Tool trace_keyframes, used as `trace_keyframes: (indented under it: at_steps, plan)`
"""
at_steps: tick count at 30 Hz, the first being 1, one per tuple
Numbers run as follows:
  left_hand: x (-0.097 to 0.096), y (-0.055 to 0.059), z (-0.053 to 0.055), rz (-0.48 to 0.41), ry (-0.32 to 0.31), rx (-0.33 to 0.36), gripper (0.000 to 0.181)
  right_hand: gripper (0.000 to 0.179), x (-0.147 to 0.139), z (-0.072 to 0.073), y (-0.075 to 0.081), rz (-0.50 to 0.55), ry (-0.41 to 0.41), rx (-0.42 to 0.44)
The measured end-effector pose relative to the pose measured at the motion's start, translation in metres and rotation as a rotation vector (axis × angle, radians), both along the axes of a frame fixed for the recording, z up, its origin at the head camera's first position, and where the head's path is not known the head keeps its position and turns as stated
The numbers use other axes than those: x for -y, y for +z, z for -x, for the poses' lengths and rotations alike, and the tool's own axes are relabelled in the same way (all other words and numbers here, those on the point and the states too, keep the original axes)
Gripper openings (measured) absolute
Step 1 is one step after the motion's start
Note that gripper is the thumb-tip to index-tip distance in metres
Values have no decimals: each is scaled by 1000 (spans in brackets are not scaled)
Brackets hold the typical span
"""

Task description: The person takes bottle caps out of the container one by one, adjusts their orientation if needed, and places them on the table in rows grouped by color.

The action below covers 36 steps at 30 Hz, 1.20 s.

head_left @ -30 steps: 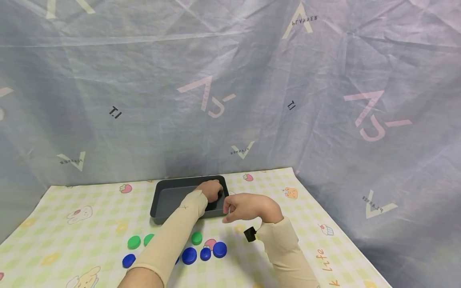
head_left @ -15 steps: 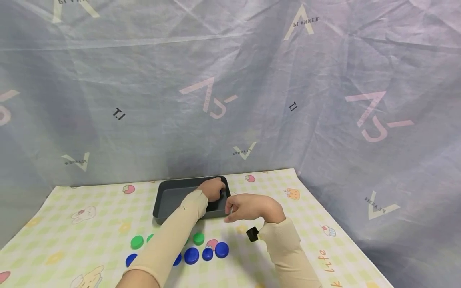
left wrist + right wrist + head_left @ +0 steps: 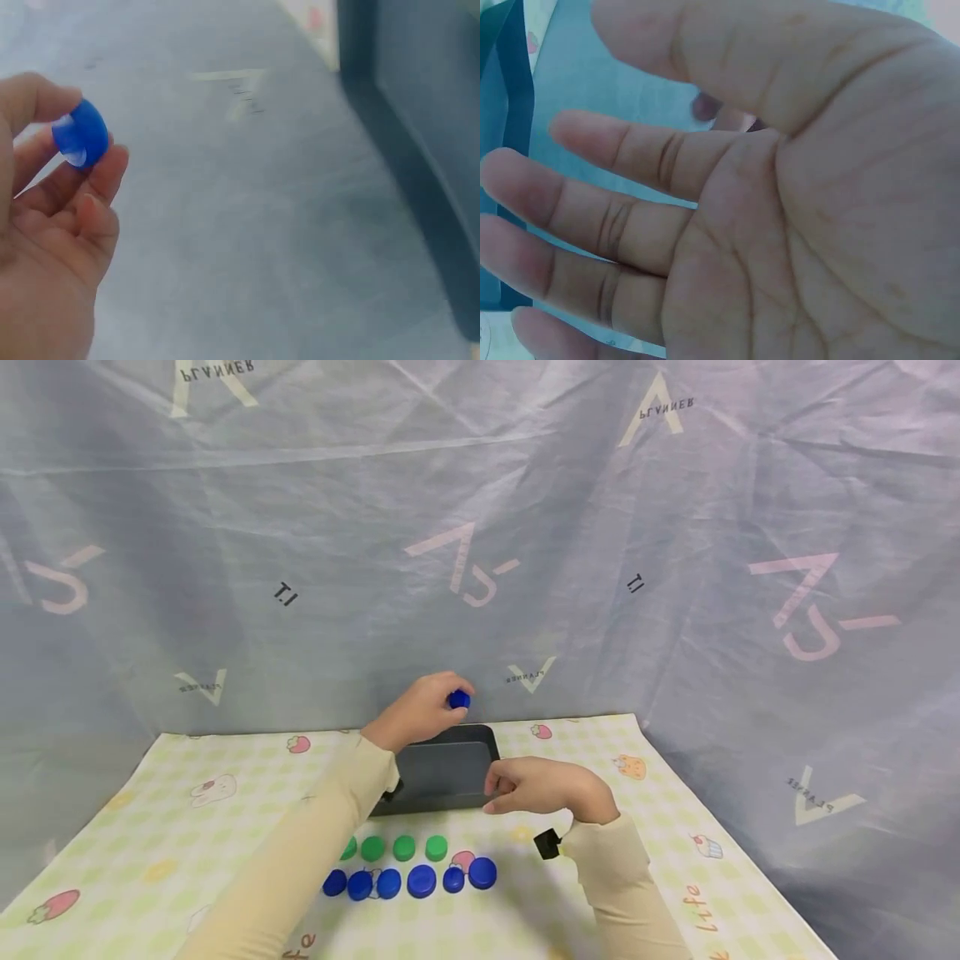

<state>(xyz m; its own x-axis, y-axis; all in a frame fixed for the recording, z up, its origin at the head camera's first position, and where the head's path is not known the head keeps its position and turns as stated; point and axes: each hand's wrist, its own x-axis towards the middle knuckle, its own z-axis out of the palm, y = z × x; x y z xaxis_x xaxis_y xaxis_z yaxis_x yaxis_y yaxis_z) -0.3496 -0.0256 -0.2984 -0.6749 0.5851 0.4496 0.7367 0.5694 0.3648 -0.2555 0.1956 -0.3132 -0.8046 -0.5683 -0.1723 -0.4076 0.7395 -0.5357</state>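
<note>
My left hand is raised over the far side of the dark grey tray. Between thumb and fingers it pinches a blue bottle cap; in the left wrist view the cap shows its rounded side and hollow inside. My right hand hovers at the tray's front right corner with its palm bare and fingers relaxed, as the right wrist view shows the fingers holding nothing. The tray's left part is hidden behind the left hand and sleeve.
A row of green caps lies in front of the tray. Nearer to me is a row of several blue caps. The checked tablecloth covers the table, and a grey curtain hangs behind its far edge.
My left hand has come up out of the tray with a blue cap in its fingers. My right hand stays by the tray's corner. The head view has turned slightly left.
</note>
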Motion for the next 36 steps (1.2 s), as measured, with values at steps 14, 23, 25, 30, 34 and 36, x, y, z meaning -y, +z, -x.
trace_keyframes:
  at_steps: [14, 23, 25, 30, 34, 36]
  plan:
    - [58, 7, -100, -122, -11, -135, 16, 28, 13, -7, -2, 2, 84, 56]
    - [66, -7, -126, -221, -31, -148, 19, 36, 24, -11, -1, 103, 163, -28]
    - [65, -10, -126, -231, -51, -179, 18, 40, 27, -12, 1, 138, 172, -93]
    - [66, -12, -125, -251, -86, -258, 17, 38, 35, -18, 6, 261, 171, -245]
    - [74, -13, -126, -281, -55, -272, 18, 28, 43, -20, 7, 363, 193, -331]
    - [77, -15, -126, -291, -53, -262, 18, 24, 47, -21, 7, 401, 203, -373]
